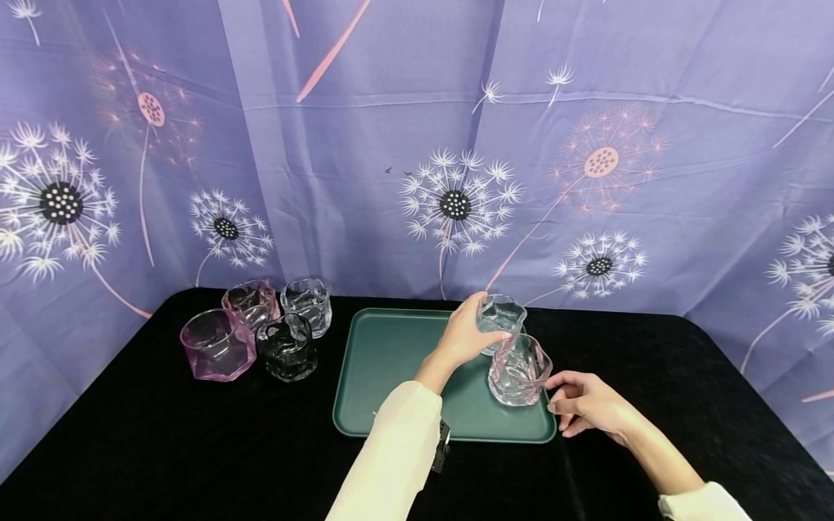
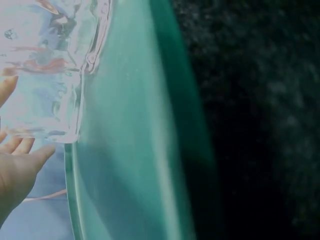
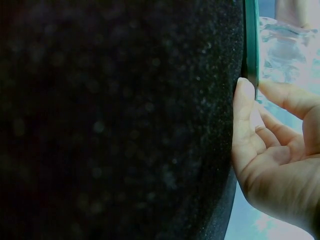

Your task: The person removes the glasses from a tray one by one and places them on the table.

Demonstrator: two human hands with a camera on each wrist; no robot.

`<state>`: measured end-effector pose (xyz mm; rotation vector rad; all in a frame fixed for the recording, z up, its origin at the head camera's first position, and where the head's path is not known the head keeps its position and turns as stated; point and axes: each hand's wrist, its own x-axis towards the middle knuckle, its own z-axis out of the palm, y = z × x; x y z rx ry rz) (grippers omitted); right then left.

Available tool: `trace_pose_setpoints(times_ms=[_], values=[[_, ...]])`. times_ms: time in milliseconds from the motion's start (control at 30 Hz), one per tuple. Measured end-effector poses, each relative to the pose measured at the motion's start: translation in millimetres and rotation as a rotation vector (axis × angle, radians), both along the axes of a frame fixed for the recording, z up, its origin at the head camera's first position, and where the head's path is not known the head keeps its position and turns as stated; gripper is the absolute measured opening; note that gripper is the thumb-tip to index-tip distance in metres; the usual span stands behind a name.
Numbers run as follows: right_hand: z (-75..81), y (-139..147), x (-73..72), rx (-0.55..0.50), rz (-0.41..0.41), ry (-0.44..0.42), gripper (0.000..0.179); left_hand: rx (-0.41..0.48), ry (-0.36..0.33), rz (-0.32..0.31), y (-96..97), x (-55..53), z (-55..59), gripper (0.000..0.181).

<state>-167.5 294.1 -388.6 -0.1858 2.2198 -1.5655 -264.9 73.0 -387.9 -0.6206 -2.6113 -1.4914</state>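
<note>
Left hand (image 1: 460, 336): we see it clamped round the clear glass (image 1: 504, 312), at the far right of the green tray (image 1: 404, 362).
Right hand (image 1: 588, 407): thumb and finger pinch the tray's right rim.
Pinkish glass (image 1: 517, 373): just near of the clear one.

Purple dandelion-print cloth (image 1: 365, 181) in bkgd — blk tbl (image 1: 163, 449) w/ rounded corners.

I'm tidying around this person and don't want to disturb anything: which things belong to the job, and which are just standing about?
In the job, it seems:
green tray, right hand at its edge
rear glass, held by left hand
front glass, on the green tray

Seemingly just standing about:
purple glass
pink glass
dark glass
clear glass
</note>
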Motion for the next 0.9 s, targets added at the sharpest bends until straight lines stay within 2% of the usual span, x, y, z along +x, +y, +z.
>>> trace_pose_setpoints(times_ms=[367, 567, 900], values=[[0.2, -0.5, -0.5, 0.009, -0.008, -0.009, 0.040, 0.041, -0.028, -0.007, 3.1, 0.1, 3.3, 0.072], [0.7, -0.7, -0.2, 0.007, -0.006, -0.007, 0.040, 0.033, -0.050, 0.013, 2.9, 0.2, 5.0, 0.068], [0.1, -1.6, -0.6, 0.000, -0.007, -0.010, 0.039, 0.009, -0.048, -0.007, 0.3, 0.0, 6.4, 0.069]])
